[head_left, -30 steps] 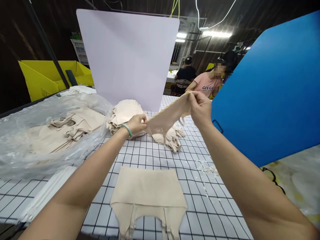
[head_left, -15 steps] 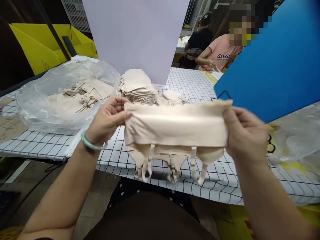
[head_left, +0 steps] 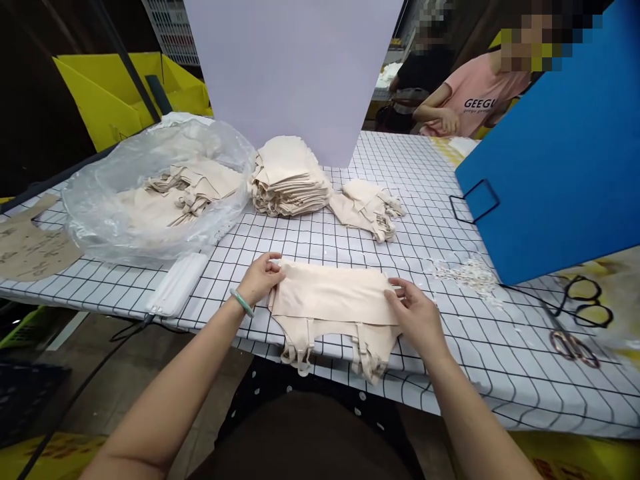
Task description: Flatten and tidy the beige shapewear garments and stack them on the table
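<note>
Two bare hands meet one flat beige cloth garment with narrow straps (head_left: 335, 293), which lies by the near edge of the worktop covered in white, black-gridded cloth (head_left: 225, 273). Its long axis runs left to right, roughly along that edge, and its straps point toward the wearer and reach the edge itself. Neither hand is nearer: the garment lies directly between them, one end to each — that span is the relation that matters. More layers of like cloth peek out under its left end.

At the far left corner, the left hand (head_left: 260, 280), with a pale green bangle (head_left: 243, 302) at its wrist, pinches the fabric between thumb and forefinger. On the right end, the right hand (head_left: 415, 313) has its thumb over the cloth and its fingers curved loosely; whether it grips or merely rests, I cannot tell. Both forearms slant inward from the near side, palms facing each other. Beyond, toward the far edge, stands a thick stack of folded beige cloth (head_left: 287, 170).
</note>
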The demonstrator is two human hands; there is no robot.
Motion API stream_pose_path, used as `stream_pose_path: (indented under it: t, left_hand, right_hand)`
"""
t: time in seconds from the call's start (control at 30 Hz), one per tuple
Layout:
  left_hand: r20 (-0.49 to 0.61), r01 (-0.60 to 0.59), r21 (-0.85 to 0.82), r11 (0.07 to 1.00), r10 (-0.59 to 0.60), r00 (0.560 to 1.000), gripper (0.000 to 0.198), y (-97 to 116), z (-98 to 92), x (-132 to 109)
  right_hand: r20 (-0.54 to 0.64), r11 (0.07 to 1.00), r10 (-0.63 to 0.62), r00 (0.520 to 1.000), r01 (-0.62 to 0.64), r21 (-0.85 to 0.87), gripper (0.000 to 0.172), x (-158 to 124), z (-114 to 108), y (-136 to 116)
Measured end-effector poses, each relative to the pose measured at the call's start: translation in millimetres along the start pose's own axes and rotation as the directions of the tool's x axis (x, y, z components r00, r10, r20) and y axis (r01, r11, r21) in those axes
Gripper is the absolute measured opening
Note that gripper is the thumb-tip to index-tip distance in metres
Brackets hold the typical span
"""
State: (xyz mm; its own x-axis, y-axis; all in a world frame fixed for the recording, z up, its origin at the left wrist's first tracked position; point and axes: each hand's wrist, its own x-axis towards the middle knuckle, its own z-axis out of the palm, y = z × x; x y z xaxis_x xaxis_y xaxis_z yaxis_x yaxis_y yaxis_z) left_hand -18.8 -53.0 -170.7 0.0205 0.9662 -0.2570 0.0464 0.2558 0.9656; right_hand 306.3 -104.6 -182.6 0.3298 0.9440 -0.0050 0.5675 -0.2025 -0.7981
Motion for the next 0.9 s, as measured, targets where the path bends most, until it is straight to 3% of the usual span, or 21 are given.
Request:
stream_pose_path:
  t: [0.1,0.23,0.33,0.47,0.8,0.9]
  left_hand:
    - [-0.044,-0.040,0.042,0.998,0.042,0.998,0.049,0.2,0.7,6.0]
    - [-0.104,-0.027,0.100,0.995,0.037,0.994,0.047,-2.6,1.9,15.5]
    - [-0.114,-0.096,0.100,0.990,0.107,0.988,0.047,-4.5,1.9,18.7]
    - [-0.160,-0.139,0.257,0.956,0.184,0.970,0.040,-6.2,3.6,19.5]
    - [-0.144,-0.193,0.358,0.914,0.258,0.955,0.031,-11.6,6.1,21.5]
    - [-0.113,-0.256,0.497,0.829,0.354,0.928,0.033,-11.0,7.3,18.7]
  right_hand:
    - [-0.052,1.000,-0.021,0.998,0.022,0.020,0.045,-0.1,-0.6,-5.2]
    - [-0.020,0.994,-0.065,0.998,0.063,-0.085,0.046,4.0,4.3,-10.9]
    - [-0.040,0.991,-0.088,0.995,0.084,-0.103,0.044,6.4,8.5,-12.5]
    - [-0.048,0.983,-0.132,0.990,0.125,-0.137,0.040,8.9,14.2,-8.3]
    - [-0.027,0.956,-0.234,0.972,0.225,-0.188,0.035,11.1,15.4,7.8]
    - [-0.043,0.918,-0.300,0.953,0.276,-0.285,0.039,7.1,15.9,4.6]
